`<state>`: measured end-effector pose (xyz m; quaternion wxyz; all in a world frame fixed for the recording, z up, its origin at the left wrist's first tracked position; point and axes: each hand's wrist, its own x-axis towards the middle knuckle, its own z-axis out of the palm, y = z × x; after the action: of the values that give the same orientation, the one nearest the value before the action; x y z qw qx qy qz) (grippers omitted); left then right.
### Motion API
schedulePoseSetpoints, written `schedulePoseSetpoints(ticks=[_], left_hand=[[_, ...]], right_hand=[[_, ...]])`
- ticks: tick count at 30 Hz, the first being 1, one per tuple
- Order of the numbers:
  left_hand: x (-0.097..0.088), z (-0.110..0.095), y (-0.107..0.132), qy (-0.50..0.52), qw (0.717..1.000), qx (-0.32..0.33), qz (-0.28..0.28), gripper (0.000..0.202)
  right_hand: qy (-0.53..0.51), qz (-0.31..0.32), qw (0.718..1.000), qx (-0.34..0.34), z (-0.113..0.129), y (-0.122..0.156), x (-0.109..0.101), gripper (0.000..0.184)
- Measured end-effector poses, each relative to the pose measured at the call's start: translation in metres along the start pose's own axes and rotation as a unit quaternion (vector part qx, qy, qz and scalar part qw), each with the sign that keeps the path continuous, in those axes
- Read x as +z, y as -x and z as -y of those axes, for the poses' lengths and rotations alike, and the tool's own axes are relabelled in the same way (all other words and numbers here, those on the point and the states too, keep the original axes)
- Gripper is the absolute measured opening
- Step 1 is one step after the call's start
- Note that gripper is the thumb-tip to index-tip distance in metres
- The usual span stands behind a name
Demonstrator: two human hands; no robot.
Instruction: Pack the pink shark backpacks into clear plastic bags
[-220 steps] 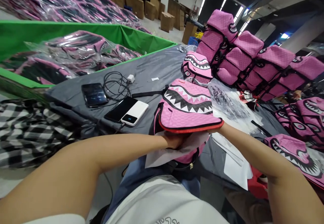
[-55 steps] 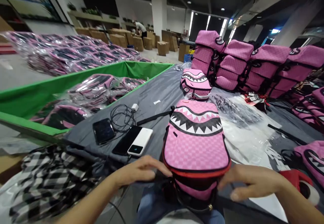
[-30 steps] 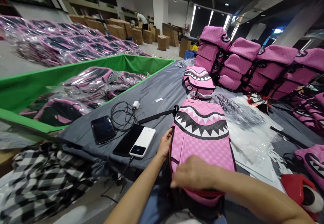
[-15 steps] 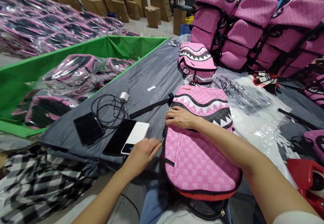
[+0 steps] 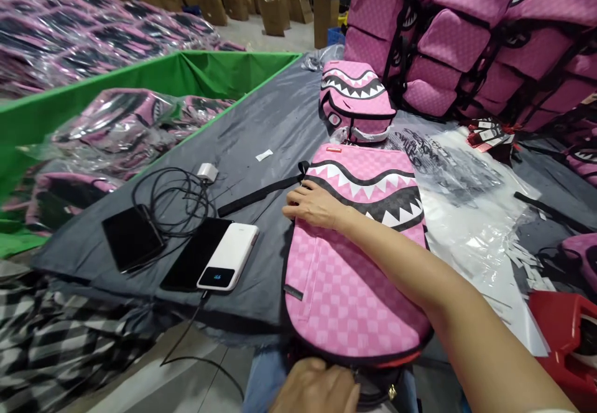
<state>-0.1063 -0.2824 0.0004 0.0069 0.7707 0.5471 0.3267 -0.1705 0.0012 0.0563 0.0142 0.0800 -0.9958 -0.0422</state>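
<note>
A pink checkered backpack (image 5: 359,301) with a shark-mouth print lies face up at the table's front edge, its lower end toward me. My right hand (image 5: 312,204) grips its upper left edge, fingers curled over the side seam. At the bottom end, my left hand (image 5: 317,388) is closed at the zipper line; the zipper pull in its fingers is mostly hidden. A strip of red lining (image 5: 403,359) shows at the lower right of the zipper. Below it sits a black part with a small gold-coloured pull (image 5: 392,392).
Left on the table are a white power bank (image 5: 229,254), a phone (image 5: 132,239) and coiled cable (image 5: 172,198). Another pink backpack (image 5: 357,99) lies beyond; stacked backpacks (image 5: 459,43) stand at the back right. A green-walled bin (image 5: 233,71) holds bagged backpacks. A red object (image 5: 559,332) is at right.
My left hand has moved from the backpack's left side down around to its bottom end. Less red lining shows there now. My right hand keeps its hold on the left edge.
</note>
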Motion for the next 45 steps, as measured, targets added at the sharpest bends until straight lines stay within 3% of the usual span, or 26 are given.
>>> schedulePoseSetpoints(ticks=[2,4,6,8,9,12,17,19,21,23,25,29,31,32,36,39,41,43,45], left_hand=[[-0.003,-0.007,-0.016,0.028,0.999,-0.04,-0.015,0.033],[-0.005,-0.011,-0.021,0.063,0.993,-0.101,-0.021,0.033],[-0.004,-0.015,-0.02,0.077,0.985,-0.149,-0.037,0.032],[0.0,-0.02,-0.021,0.08,0.979,-0.182,-0.046,0.031],[0.003,-0.022,-0.022,0.084,0.977,-0.191,-0.046,0.03],[0.01,-0.032,-0.032,0.103,0.979,-0.174,-0.029,0.03],[0.005,-0.042,-0.037,0.068,0.997,-0.039,-0.022,0.016],[0.0,-0.034,-0.037,0.0,1.0,0.013,-0.023,0.012],[-0.001,-0.017,-0.04,-0.088,0.995,0.042,-0.001,0.031],[0.003,0.002,-0.047,-0.149,0.984,0.087,0.05,0.043],[0.009,0.016,-0.052,-0.17,0.969,0.144,0.108,0.043],[0.012,0.025,-0.044,-0.182,0.949,0.196,0.169,0.053],[0.007,0.028,-0.031,-0.176,0.945,0.215,0.174,0.056],[0.003,0.031,-0.026,-0.17,0.944,0.224,0.171,0.056],[-0.018,0.051,-0.026,-0.152,0.945,0.249,0.149,0.051],[-0.028,0.055,-0.042,-0.164,0.955,0.227,0.093,0.045],[-0.025,0.046,-0.046,-0.144,0.966,0.214,0.016,0.044],[-0.013,0.03,-0.04,-0.091,0.973,0.207,-0.054,0.043],[0.009,0.014,-0.027,-0.05,0.979,0.186,-0.07,0.034]], right_hand=[[-0.015,-0.017,0.999,0.048,0.012,0.02,-0.019,0.028],[-0.031,-0.038,0.996,0.071,0.038,0.06,-0.041,0.028],[-0.047,-0.052,0.997,0.044,0.076,0.114,-0.057,0.028],[-0.065,-0.065,0.996,-0.019,0.119,0.169,-0.06,0.024],[-0.055,-0.078,0.995,-0.01,0.139,0.193,-0.056,0.021],[-0.002,-0.204,0.978,0.049,0.182,0.237,-0.033,0.026],[-0.051,-0.357,0.92,0.152,0.217,0.242,0.008,0.038],[-0.077,-0.406,0.883,0.223,0.231,0.237,0.02,0.039],[-0.104,-0.455,0.832,0.301,0.245,0.233,0.028,0.031],[-0.125,-0.486,0.78,0.373,0.254,0.234,0.032,0.019],[-0.129,-0.501,0.731,0.444,0.253,0.245,0.033,0.012],[-0.168,-0.539,0.587,0.58,0.213,0.279,0.033,0.019],[-0.229,-0.54,0.543,0.601,0.175,0.286,0.032,0.029],[-0.256,-0.535,0.536,0.601,0.152,0.284,0.031,0.033],[-0.327,-0.49,0.552,0.59,0.065,0.252,0.027,0.044],[-0.35,-0.467,0.546,0.601,0.038,0.232,0.032,0.039],[-0.341,-0.466,0.543,0.609,0.055,0.233,0.04,0.03],[-0.316,-0.464,0.567,0.603,0.099,0.244,0.053,0.021],[-0.266,-0.441,0.65,0.558,0.156,0.256,0.072,0.02]])
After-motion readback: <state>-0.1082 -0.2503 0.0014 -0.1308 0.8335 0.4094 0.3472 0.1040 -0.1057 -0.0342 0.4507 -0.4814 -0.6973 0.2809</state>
